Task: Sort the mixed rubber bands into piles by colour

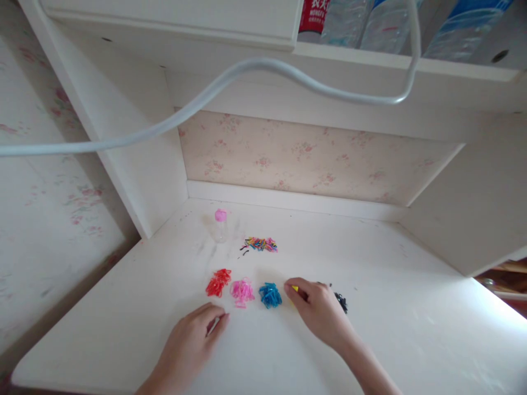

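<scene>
My right hand (317,307) is closed in a pinch, with a bit of yellow rubber band (295,288) showing at its fingertips. The hand hides what lies beneath it. Just left of it is a pile of blue rubber bands (270,295); black rubber bands (341,302) peek out on its right. My left hand (191,337) rests on the table with thumb and forefinger drawn together; anything between them is too small to make out. Above it lie red rubber bands (218,282) and pink rubber bands (242,292). Farther back is a mixed-colour pile (261,244).
A small clear bottle (221,230) with a pink cap stands behind the red pile. The white table (135,323) meets side panels and a papered back wall. A pale cable (263,65) crosses high in front of a shelf holding plastic bottles (385,27).
</scene>
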Demonstrator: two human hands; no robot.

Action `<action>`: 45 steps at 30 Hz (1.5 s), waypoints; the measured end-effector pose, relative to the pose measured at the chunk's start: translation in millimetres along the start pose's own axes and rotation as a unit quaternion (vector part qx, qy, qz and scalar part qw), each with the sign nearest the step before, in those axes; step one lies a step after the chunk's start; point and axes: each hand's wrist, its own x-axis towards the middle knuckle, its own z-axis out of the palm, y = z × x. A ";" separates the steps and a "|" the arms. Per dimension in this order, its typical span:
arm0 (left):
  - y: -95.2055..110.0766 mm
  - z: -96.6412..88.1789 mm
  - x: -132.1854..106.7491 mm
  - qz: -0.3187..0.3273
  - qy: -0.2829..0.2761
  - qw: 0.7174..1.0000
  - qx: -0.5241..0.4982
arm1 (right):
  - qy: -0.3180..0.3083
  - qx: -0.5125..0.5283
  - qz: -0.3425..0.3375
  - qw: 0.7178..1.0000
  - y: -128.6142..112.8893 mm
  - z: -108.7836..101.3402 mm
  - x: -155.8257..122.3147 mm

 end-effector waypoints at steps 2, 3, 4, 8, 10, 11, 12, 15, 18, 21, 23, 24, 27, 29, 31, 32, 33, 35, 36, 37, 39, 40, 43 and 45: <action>-6.2 5.9 -6.4 -0.011 0.006 0.999 -0.033 | -0.017 -0.062 0.030 0.997 2.6 -1.4 32.4; -8.6 8.7 -8.4 -0.013 0.012 0.999 -0.046 | -0.033 -0.100 0.052 0.993 6.1 1.0 48.7; -10.5 11.3 -9.4 -0.014 0.020 0.998 -0.058 | -0.048 -0.138 0.079 0.986 10.5 4.8 64.1; -15.5 17.6 -7.7 -0.006 0.047 0.994 -0.098 | -0.054 -0.172 0.107 0.978 29.4 21.0 107.9; -16.6 18.0 -6.3 -0.005 0.048 0.993 -0.103 | -0.057 -0.180 0.110 0.976 35.6 25.4 117.1; -16.8 17.7 -6.0 -0.004 0.046 0.994 -0.102 | -0.058 -0.183 0.108 0.975 37.6 26.8 119.2; -16.7 17.1 -5.9 -0.004 0.043 0.994 -0.100 | -0.060 -0.185 0.105 0.975 39.0 27.9 120.1; -15.6 15.1 -6.1 -0.001 0.044 0.995 -0.093 | -0.064 -0.190 0.090 0.976 40.4 30.7 119.3; -14.5 13.7 -5.5 -0.001 0.048 0.995 -0.091 | -0.065 -0.198 0.087 0.974 41.0 32.0 118.0; -13.3 12.5 -4.7 -0.002 0.042 0.994 -0.097 | -0.065 -0.208 0.093 0.971 43.1 30.4 117.6; -12.4 11.5 -4.7 -0.003 0.037 0.994 -0.106 | -0.068 -0.211 0.096 0.970 44.8 28.3 117.4; -12.0 11.1 -4.9 -0.004 0.035 0.993 -0.111 | -0.070 -0.211 0.096 0.970 45.4 27.3 117.3; -11.7 10.4 -5.4 -0.008 0.030 0.992 -0.119 | -0.078 -0.207 0.092 0.971 45.2 26.4 117.9; -12.2 10.5 -5.7 -0.009 0.026 0.992 -0.119 | -0.081 -0.205 0.089 0.971 43.8 27.7 119.2; -12.5 10.6 -5.9 -0.009 0.023 0.993 -0.116 | -0.082 -0.205 0.086 0.972 42.2 29.9 121.1; -12.4 10.6 -6.0 -0.008 0.024 0.993 -0.112 | -0.081 -0.206 0.084 0.972 41.6 31.1 122.2; -12.0 10.4 -6.3 -0.007 0.026 0.994 -0.108 | -0.081 -0.207 0.082 0.972 41.2 32.2 123.3; -10.4 9.6 -6.9 -0.003 0.031 0.994 -0.103 | -0.081 -0.206 0.079 0.972 41.2 33.9 125.7; -9.4 9.0 -7.3 0.000 0.033 0.994 -0.102 | -0.082 -0.205 0.077 0.972 41.6 34.4 127.0; -8.5 8.4 -7.7 0.002 0.034 0.994 -0.104 | -0.083 -0.203 0.076 0.973 42.2 34.7 128.3; -7.1 7.3 -8.3 0.005 0.033 0.994 -0.106 | -0.087 -0.197 0.073 0.974 43.9 34.8 130.5; -6.8 6.9 -8.3 0.005 0.031 0.994 -0.106 | -0.089 -0.195 0.072 0.974 45.0 34.7 131.4; -6.6 5.9 -7.4 0.006 0.028 0.995 -0.098 | -0.095 -0.189 0.071 0.975 48.4 33.8 132.4; -6.4 5.2 -6.4 0.011 0.027 0.996 -0.089 | -0.096 -0.187 0.071 0.975 49.8 33.2 132.2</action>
